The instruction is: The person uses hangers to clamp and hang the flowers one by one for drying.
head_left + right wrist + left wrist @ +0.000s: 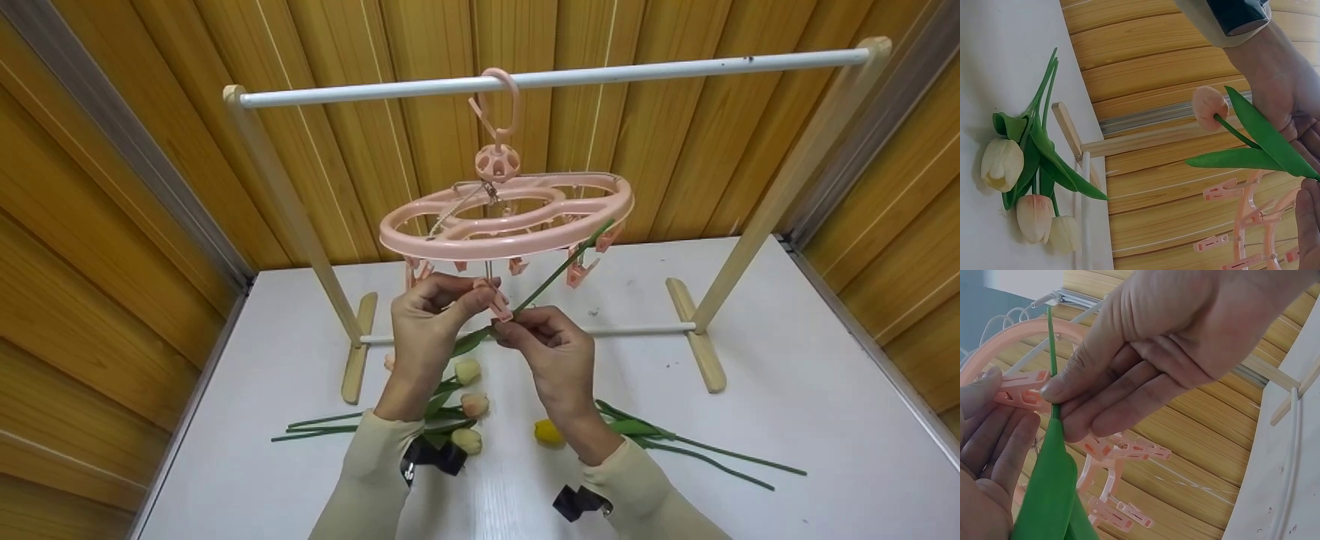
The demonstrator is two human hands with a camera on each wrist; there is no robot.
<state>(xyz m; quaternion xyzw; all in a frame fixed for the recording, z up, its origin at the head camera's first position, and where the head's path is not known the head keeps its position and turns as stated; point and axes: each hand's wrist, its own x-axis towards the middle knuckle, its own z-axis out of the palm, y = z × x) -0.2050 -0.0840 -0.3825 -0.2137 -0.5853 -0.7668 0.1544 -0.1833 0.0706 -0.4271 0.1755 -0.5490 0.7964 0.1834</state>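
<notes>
The left hand (424, 326) pinches a pink clip (500, 307) below the round hanger (506, 247), while the right hand (556, 364) pinches the tulip (1210, 107) by its stem (559, 276), right at the clip's mouth. Should the clip close with that thin stem off-centre, the flower could probably tip or slide out. The hook (516, 105) merely hangs over the rail (637, 73), so a sideways tug might swing everything and spoil the aim.

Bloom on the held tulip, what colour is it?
The bloom is peachy pink, best seen in the right wrist view.
</notes>
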